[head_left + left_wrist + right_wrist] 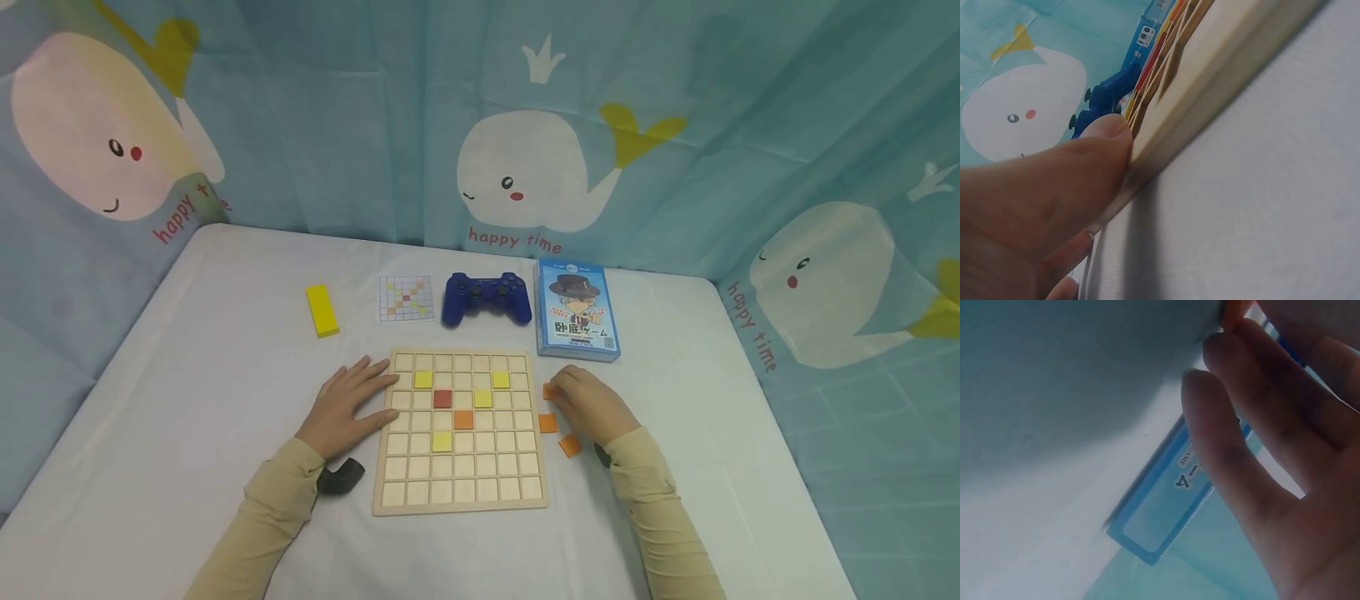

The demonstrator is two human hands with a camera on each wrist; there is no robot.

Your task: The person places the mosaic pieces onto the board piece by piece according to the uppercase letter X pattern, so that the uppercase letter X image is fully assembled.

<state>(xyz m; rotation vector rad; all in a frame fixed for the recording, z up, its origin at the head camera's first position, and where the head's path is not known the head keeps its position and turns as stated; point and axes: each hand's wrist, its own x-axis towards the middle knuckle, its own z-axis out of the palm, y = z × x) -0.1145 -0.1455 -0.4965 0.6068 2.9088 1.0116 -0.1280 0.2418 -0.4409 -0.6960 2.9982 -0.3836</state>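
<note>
A wooden grid board [461, 508] lies on the white table, with several yellow tiles [442, 442], a red tile [442, 399] and an orange tile [463, 420] in its cells. My left hand [347, 410] rests at the board's left edge with fingers spread; in the left wrist view its thumb [1110, 134] touches the wooden rim. Just off the board's right side, my right hand [592, 404] pinches an orange square tile [549, 392] at its fingertips. That tile [1233, 314] shows partly behind the fingers in the right wrist view. Two more orange tiles [548, 423] lie beside the board below this hand.
Behind the board are a yellow block [322, 310], a printed pattern card [406, 298], a blue game controller [487, 298] and a blue game box [577, 310]. The box stands close beyond my right hand. A whale-print curtain [337, 125] borders the table.
</note>
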